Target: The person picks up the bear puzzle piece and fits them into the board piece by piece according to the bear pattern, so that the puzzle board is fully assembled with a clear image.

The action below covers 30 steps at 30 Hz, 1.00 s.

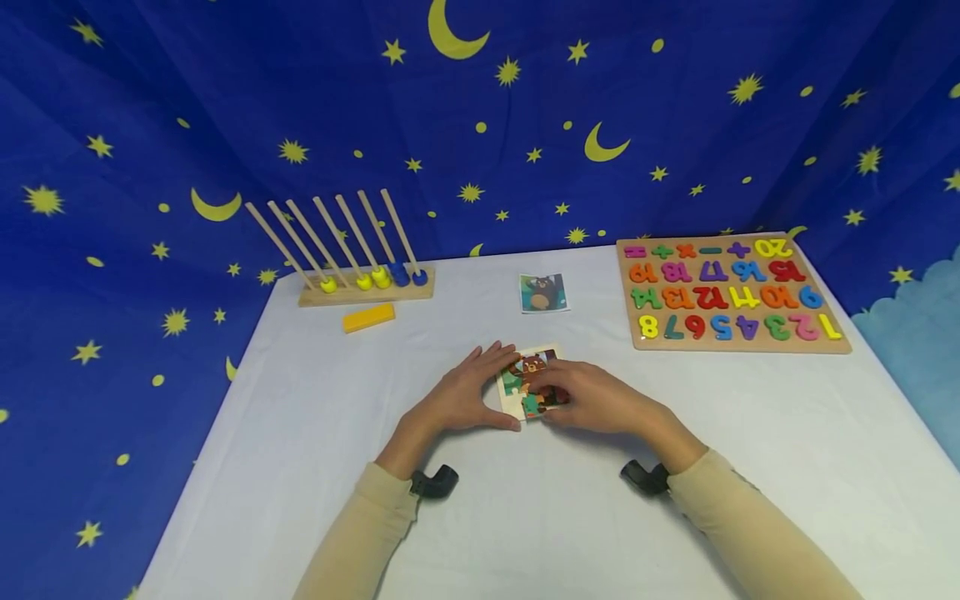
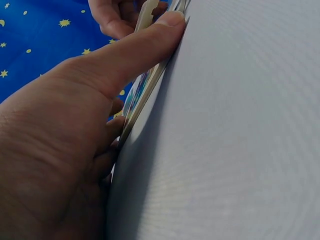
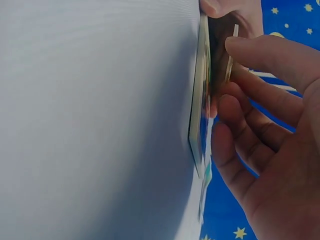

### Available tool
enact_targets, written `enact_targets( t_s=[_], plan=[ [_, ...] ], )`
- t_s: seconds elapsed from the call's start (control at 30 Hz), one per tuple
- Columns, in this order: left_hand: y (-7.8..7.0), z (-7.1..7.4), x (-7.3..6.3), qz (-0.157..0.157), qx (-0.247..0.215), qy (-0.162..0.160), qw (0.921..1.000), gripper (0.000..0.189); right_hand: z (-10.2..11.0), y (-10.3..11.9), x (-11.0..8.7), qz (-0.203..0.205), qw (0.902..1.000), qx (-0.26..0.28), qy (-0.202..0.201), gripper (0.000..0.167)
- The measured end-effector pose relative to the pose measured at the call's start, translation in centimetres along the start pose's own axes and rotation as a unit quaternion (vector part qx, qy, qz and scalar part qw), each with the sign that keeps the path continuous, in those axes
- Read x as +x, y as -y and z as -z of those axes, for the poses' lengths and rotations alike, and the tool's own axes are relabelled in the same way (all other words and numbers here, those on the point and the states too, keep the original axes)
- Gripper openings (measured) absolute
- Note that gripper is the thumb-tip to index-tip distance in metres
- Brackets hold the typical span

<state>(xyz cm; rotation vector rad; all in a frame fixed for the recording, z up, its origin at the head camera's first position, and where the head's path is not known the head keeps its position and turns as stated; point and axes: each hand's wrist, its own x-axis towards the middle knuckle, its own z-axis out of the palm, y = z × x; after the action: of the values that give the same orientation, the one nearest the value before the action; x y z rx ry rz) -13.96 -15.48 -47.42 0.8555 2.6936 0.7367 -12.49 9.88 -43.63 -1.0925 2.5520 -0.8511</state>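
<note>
A small wooden jigsaw puzzle board (image 1: 510, 406) with a brown bear picture lies on the white-covered table between both hands. My left hand (image 1: 467, 398) rests along its left side, fingers stretched toward the top edge and thumb at the lower corner. From the right, my right hand (image 1: 600, 398) reaches over the board. In the right wrist view its thumb and a finger pinch a thin puzzle piece (image 3: 230, 65), tilted and raised above the board; the other fingers are loosely bent. The right hand covers part of the bear picture.
A bear picture card (image 1: 543, 293) lies beyond the board. At the back left stands a peg counting frame (image 1: 367, 292) with yellow and blue beads, a yellow block (image 1: 369, 317) before it. A wooden number board (image 1: 738, 342) lies at the back right, near the starry cloth (image 1: 525, 108).
</note>
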Motion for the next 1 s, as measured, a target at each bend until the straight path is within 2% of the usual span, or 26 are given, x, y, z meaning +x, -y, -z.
enact_targets(
  t_s=[0.27,0.53,0.67,0.83,1.0],
  plan=[
    [0.2,0.0,0.1,-0.01,0.009,0.011,0.9999,0.108,-0.5,0.0,0.7,0.003,0.9999,-0.002,0.01,0.039],
    [0.1,0.0,0.0,-0.045,0.008,0.015,0.9988,0.105,-0.9,-0.1,1.6,0.009,0.9997,-0.021,0.006,0.04],
    [0.0,0.1,0.0,-0.048,0.006,0.017,0.9987,0.102,-1.0,-0.3,1.8,0.008,0.9999,-0.015,-0.001,0.042],
    [0.0,0.3,0.0,-0.044,0.006,0.011,0.9989,0.09,-1.0,-0.6,1.9,0.017,0.9998,-0.007,-0.008,0.036],
    [0.1,0.3,0.0,-0.047,0.011,0.012,0.9988,0.077,-1.2,-0.7,2.1,0.007,0.9996,-0.008,-0.025,0.029]
  ],
)
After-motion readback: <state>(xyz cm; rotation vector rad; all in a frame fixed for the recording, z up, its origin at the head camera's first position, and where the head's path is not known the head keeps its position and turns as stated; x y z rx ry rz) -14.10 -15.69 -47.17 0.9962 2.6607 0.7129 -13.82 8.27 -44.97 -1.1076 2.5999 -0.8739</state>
